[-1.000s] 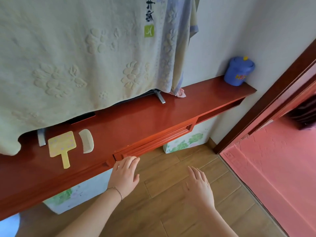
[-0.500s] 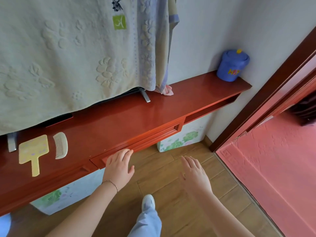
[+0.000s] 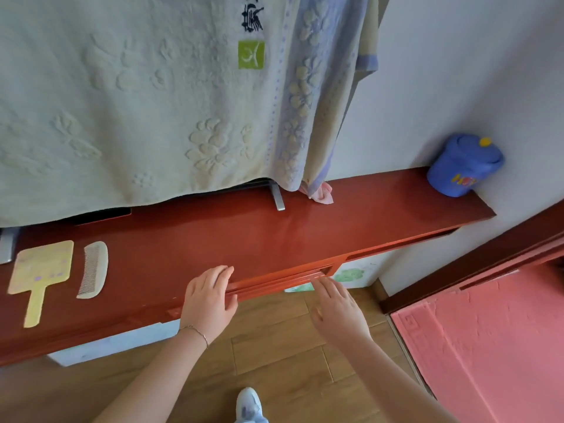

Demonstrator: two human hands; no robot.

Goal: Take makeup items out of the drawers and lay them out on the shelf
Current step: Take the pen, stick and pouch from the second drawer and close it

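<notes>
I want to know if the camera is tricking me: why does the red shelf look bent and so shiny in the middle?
In the head view, the wide-angle lens curves the shelf, so its straight edge bows. The same view shows a pale sheen near the towel, light reflecting off glossy paint. Both hands, left hand and right hand, look sharp, not blurred.

The blue lidded cup (image 3: 464,166) bears partly visible yellow letters "HO"; the hanging towel's (image 3: 137,102) black characters are unreadable.
</notes>
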